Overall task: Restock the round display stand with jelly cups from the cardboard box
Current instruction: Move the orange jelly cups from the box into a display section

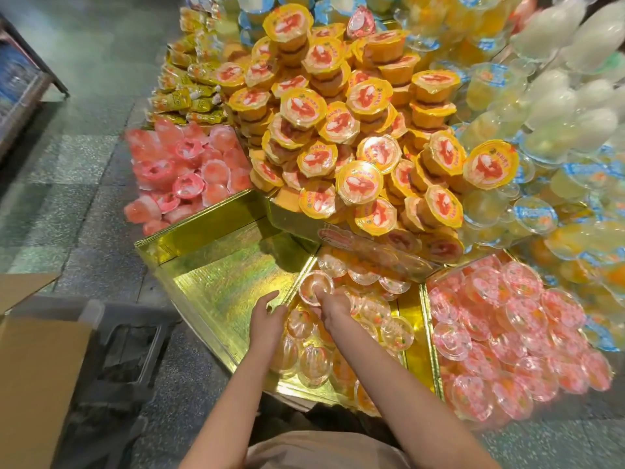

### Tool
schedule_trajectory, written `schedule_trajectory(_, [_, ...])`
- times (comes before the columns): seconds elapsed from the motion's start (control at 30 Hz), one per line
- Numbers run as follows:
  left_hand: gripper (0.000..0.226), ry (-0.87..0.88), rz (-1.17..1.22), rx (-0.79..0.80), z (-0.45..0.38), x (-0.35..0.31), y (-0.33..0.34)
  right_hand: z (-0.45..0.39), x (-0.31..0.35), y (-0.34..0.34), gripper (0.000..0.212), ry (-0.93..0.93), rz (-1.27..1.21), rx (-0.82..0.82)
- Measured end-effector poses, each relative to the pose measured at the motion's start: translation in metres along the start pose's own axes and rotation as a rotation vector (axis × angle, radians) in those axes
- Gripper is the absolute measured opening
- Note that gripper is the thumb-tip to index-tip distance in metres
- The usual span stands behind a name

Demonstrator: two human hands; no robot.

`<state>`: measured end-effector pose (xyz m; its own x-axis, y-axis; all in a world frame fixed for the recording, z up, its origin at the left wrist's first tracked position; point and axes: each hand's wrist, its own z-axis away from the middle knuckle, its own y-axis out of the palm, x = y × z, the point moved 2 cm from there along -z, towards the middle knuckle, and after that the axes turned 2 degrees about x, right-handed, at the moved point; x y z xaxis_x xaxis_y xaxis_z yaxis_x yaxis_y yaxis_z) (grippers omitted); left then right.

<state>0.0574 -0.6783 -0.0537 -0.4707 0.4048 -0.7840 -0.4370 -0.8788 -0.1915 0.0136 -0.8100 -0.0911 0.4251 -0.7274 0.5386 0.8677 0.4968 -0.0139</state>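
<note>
Nearest, at the left edge, the cardboard box [37,360] stands open on the floor. The left hand [267,319], fingers relaxed and holding nothing, rests beside the right hand [333,308], which grips a clear jelly cup [316,287] above a partly filled gold compartment [411,336]. The neighbouring gold compartment [223,279] looks bare, so restocking seems well short of finished. Beyond, yellow-lidded cups [338,113] are heaped high.

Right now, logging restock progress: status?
Right hand holds a jelly cup over the half-filled gold section. Left hand open beside it. Nothing in the way.
</note>
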Motion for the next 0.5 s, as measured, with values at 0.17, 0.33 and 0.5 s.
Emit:
schedule_trajectory(0.17, [0.033,-0.026,-0.026,0.053,-0.002,0.006,-0.003,0.001,-0.011,0.000,0.063,-0.055,0.021,-0.066])
schedule_trajectory(0.33, [0.027,0.014,-0.077,0.131,-0.002,0.008,-0.010,0.004,-0.012,-0.002,0.061,-0.074,0.076,-0.096])
schedule_trajectory(0.5, [0.022,0.073,-0.134,0.207,0.002,0.008,-0.034,0.020,0.000,-0.004,0.066,-0.208,0.394,-0.271])
